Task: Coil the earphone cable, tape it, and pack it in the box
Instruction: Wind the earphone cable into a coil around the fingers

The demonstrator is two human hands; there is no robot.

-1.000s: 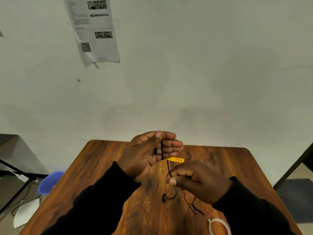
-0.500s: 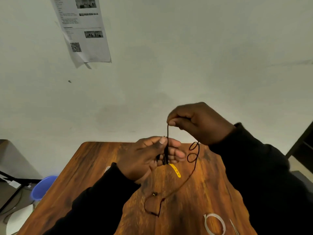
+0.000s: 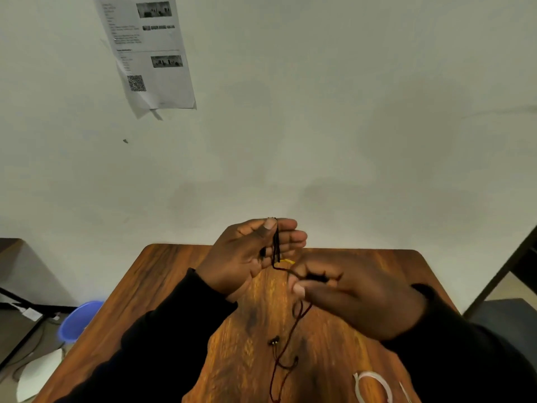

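dark earphone cable (image 3: 276, 242), seemingly part-coiled, tail dangling

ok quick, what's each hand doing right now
Left hand: closed on the coiled cable, thumb pinning the loops.
Right hand: pinching the loose cable.

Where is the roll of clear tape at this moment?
In the head view the tape roll lies flat on the wooden table at the bottom right, below the right hand and right of the trailing earphone cable.
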